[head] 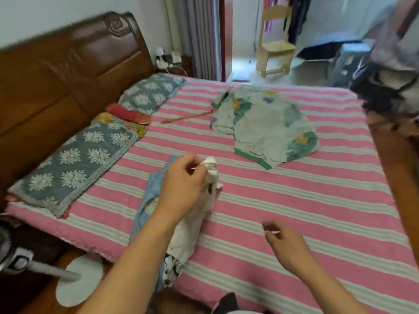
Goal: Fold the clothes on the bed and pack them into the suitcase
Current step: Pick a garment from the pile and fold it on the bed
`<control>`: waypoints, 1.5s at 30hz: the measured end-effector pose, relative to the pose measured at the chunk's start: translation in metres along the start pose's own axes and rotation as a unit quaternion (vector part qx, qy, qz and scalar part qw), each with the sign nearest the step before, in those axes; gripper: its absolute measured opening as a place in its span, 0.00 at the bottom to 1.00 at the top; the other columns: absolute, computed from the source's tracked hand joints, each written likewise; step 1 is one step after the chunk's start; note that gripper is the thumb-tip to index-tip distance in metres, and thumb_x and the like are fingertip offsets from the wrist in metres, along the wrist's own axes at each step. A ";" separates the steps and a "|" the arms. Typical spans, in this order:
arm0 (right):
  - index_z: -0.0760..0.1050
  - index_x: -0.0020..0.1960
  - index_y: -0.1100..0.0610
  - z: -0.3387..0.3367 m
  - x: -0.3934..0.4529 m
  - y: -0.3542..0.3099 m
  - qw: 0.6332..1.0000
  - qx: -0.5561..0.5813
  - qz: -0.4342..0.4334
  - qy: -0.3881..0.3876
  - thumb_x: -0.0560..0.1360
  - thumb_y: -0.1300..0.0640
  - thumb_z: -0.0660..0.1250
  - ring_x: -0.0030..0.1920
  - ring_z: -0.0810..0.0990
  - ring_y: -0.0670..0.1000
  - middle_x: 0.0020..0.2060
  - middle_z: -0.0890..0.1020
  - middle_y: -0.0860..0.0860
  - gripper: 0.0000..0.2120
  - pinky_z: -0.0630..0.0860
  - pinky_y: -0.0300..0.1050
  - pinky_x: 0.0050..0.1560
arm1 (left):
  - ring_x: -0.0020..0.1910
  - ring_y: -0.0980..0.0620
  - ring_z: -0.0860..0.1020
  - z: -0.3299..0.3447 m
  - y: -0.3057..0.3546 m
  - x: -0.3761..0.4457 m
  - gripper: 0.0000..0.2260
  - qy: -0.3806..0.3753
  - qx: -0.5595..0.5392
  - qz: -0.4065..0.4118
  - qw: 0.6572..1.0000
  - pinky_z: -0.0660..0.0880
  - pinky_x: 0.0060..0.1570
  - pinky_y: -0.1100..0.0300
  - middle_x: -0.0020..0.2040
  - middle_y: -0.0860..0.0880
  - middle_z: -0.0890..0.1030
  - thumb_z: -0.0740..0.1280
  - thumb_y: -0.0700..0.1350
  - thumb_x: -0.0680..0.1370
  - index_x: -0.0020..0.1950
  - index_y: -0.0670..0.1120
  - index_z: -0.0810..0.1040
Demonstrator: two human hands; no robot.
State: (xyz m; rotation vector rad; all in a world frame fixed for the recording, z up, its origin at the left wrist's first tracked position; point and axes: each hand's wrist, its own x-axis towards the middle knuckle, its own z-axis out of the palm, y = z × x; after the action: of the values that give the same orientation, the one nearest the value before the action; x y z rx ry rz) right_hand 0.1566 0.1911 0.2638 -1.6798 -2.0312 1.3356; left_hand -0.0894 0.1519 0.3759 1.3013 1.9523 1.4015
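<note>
Bed, pink-and-pale striped cover. Left hand: fingers curled, pinching top edge of white garment, lifted at near-left part of bed; blue garment lies just beside and partly under it. Right hand: hovering above cover, fingers loosely curled, holding nothing. Green floral garment: crumpled, far centre of bed. Suitcase: possibly the blurred grey case on floor beyond bed

Two grey floral pillows against wooden headboard; wooden chair by doorway; white fan base on floor.
</note>
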 end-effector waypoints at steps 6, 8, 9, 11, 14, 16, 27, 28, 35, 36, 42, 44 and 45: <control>0.75 0.65 0.44 -0.084 -0.060 -0.019 0.986 0.092 -0.131 0.052 0.82 0.51 0.65 0.54 0.77 0.34 0.58 0.79 0.37 0.12 0.73 0.30 0.48 | 0.35 0.50 0.64 0.034 0.131 -0.004 0.10 0.076 -0.143 0.021 0.987 0.64 0.38 0.49 0.33 0.48 0.66 0.60 0.44 0.76 0.34 0.50 0.67; 0.73 0.66 0.41 -0.105 -0.078 -0.025 0.977 0.130 -0.158 0.062 0.81 0.48 0.65 0.54 0.74 0.28 0.60 0.77 0.34 0.14 0.73 0.26 0.45 | 0.35 0.51 0.63 0.051 0.153 -0.008 0.12 0.051 -0.140 0.012 0.989 0.61 0.40 0.48 0.33 0.51 0.65 0.59 0.44 0.78 0.34 0.52 0.65; 0.71 0.67 0.39 -0.115 -0.085 -0.028 0.973 0.142 -0.172 0.060 0.81 0.46 0.65 0.54 0.73 0.26 0.61 0.76 0.32 0.15 0.73 0.25 0.45 | 0.36 0.50 0.64 0.060 0.161 -0.011 0.12 0.016 -0.134 0.007 0.991 0.62 0.41 0.48 0.34 0.51 0.66 0.60 0.46 0.78 0.33 0.53 0.67; 0.69 0.71 0.39 -0.134 -0.094 -0.031 0.964 0.162 -0.204 0.059 0.79 0.43 0.65 0.57 0.73 0.27 0.62 0.75 0.32 0.20 0.75 0.29 0.53 | 0.37 0.49 0.67 0.077 0.172 -0.019 0.10 -0.088 -0.113 0.007 0.990 0.65 0.41 0.49 0.35 0.51 0.70 0.62 0.48 0.77 0.34 0.54 0.72; 0.67 0.75 0.40 -0.172 -0.100 -0.034 0.944 0.199 -0.264 0.004 0.79 0.43 0.67 0.65 0.75 0.38 0.66 0.76 0.36 0.25 0.76 0.48 0.65 | 0.36 0.52 0.70 0.091 0.195 -0.038 0.07 -0.297 -0.106 0.067 0.947 0.69 0.36 0.57 0.38 0.48 0.74 0.65 0.45 0.83 0.45 0.47 0.76; 0.73 0.71 0.48 -0.202 -0.104 -0.033 0.930 0.214 -0.297 -0.046 0.79 0.49 0.69 0.62 0.80 0.47 0.61 0.81 0.44 0.21 0.78 0.49 0.60 | 0.39 0.50 0.72 0.093 0.212 -0.042 0.06 -0.389 -0.065 0.122 0.911 0.70 0.37 0.59 0.42 0.46 0.76 0.64 0.45 0.84 0.50 0.44 0.76; 0.77 0.41 0.52 -0.261 -0.126 -0.005 0.900 0.310 -0.148 0.269 0.81 0.57 0.61 0.37 0.77 0.49 0.35 0.79 0.49 0.11 0.72 0.48 0.41 | 0.34 0.58 0.75 0.205 0.111 -0.108 0.04 -0.362 0.164 0.090 0.913 0.75 0.40 0.56 0.40 0.54 0.80 0.71 0.49 0.78 0.45 0.57 0.78; 0.76 0.42 0.55 -0.263 -0.127 0.001 0.900 0.323 -0.128 0.262 0.81 0.58 0.62 0.36 0.76 0.51 0.35 0.78 0.51 0.10 0.71 0.49 0.40 | 0.32 0.55 0.72 0.214 0.085 -0.115 0.09 -0.352 0.212 0.070 0.909 0.71 0.37 0.54 0.35 0.52 0.77 0.68 0.49 0.79 0.39 0.52 0.76; 0.70 0.35 0.60 -0.268 -0.117 0.055 0.942 -0.029 -0.037 0.334 0.77 0.52 0.66 0.35 0.73 0.58 0.31 0.75 0.55 0.17 0.69 0.52 0.36 | 0.45 0.48 0.77 0.189 0.090 -0.065 0.10 -0.107 0.094 -0.002 0.990 0.72 0.43 0.51 0.46 0.49 0.79 0.58 0.50 0.85 0.49 0.48 0.76; 0.69 0.33 0.60 -0.269 -0.117 0.060 0.942 -0.054 -0.026 0.330 0.77 0.52 0.67 0.34 0.72 0.58 0.30 0.74 0.54 0.18 0.68 0.51 0.35 | 0.45 0.48 0.77 0.182 0.103 -0.055 0.12 -0.127 0.095 0.029 0.987 0.72 0.44 0.50 0.45 0.49 0.79 0.58 0.52 0.85 0.49 0.48 0.76; 0.73 0.60 0.44 -0.242 -0.122 0.035 0.973 0.081 -0.179 0.124 0.76 0.63 0.68 0.50 0.80 0.44 0.62 0.78 0.41 0.18 0.76 0.41 0.48 | 0.41 0.48 0.74 0.176 0.176 -0.051 0.12 -0.241 0.226 0.275 0.903 0.64 0.40 0.51 0.38 0.50 0.76 0.60 0.49 0.85 0.43 0.46 0.71; 0.68 0.70 0.43 -0.219 -0.120 0.024 0.967 0.124 -0.221 0.012 0.74 0.64 0.71 0.47 0.82 0.41 0.60 0.80 0.41 0.30 0.76 0.37 0.47 | 0.37 0.54 0.73 0.183 0.190 -0.059 0.10 -0.252 0.191 0.300 0.900 0.67 0.38 0.55 0.35 0.54 0.74 0.63 0.49 0.83 0.42 0.50 0.70; 0.71 0.68 0.45 -0.209 -0.113 0.024 0.967 0.115 -0.226 0.009 0.73 0.62 0.73 0.46 0.82 0.40 0.55 0.82 0.41 0.27 0.77 0.39 0.46 | 0.36 0.55 0.73 0.184 0.193 -0.062 0.10 -0.240 0.183 0.310 0.902 0.68 0.38 0.55 0.35 0.55 0.74 0.64 0.49 0.82 0.42 0.52 0.70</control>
State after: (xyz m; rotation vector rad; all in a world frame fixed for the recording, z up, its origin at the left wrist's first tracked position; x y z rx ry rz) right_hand 0.3448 0.1993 0.4107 -1.0439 -1.9933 1.3188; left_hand 0.1657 0.2055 0.4603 2.3356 1.5549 0.8100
